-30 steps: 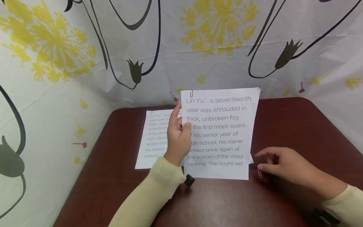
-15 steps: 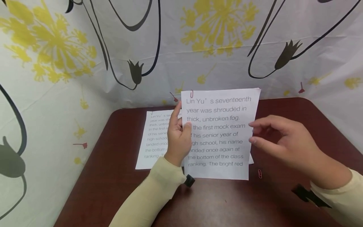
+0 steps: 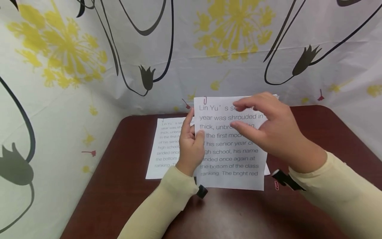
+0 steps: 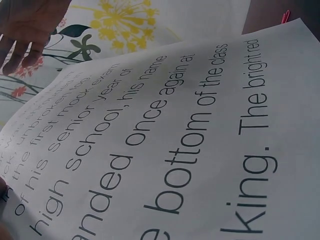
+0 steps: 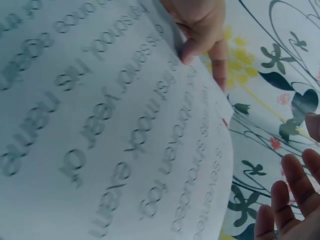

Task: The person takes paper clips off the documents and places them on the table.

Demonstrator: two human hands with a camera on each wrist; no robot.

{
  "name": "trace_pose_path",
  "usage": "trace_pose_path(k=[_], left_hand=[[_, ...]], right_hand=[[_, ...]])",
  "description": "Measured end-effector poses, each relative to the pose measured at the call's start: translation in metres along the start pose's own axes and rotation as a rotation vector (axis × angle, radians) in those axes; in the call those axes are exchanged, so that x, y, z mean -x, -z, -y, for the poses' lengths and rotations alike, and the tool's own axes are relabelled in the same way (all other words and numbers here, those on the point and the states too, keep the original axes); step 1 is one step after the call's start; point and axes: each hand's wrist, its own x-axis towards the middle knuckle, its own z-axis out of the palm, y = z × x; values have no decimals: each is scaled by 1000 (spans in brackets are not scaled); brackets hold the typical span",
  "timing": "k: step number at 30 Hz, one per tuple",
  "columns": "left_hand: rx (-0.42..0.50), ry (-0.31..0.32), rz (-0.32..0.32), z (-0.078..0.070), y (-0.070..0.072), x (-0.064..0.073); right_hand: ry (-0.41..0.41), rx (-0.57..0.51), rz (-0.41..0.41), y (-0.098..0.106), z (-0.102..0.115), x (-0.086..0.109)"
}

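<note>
My left hand point(image 3: 192, 146) grips the left edge of a printed sheet of paper point(image 3: 232, 179), thumb in front and fingers behind. The sheet is held up, its text facing me, with a red paper clip point(image 3: 205, 100) on its top edge near the left corner. In front of the sheet's upper right part is my right hand point(image 3: 271, 126), thumb and fingers spread apart with nothing between them; it hides some of the words. In the right wrist view, the fingers point(image 5: 290, 200) of that hand show beyond the sheet's edge. A pink paper clip point(image 3: 276, 185) lies on the table below my right wrist.
Another printed sheet point(image 3: 167, 149), with a clip at its top, lies on the dark red table point(image 3: 119, 159) behind my left hand. A corner of white paper point(image 3: 267, 170) shows behind the held sheet. A flower-patterned cloth point(image 3: 185, 49) hangs at the back and sides.
My right hand has risen from beside the pink paper clip, moving up and left to in front of the sheet's top. The left hand keeps its grip. The view has shifted slightly.
</note>
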Motion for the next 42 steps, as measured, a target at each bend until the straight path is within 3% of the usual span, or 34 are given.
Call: trace_pose_path(k=[9,17,25,42], left_hand=[[7,3,21,0,0,0],[-5,-44,17,-1,-1,1],[-1,-57,16,-4,-2,3],[13,-61,19,-7,-2,5]], right_hand=[[-51,30,75,-22,6,-35],[-81,122,174,-42,-1,-58],[-187,156,230,-48,-3,-63],[-296,154,279,-49,0,-66]])
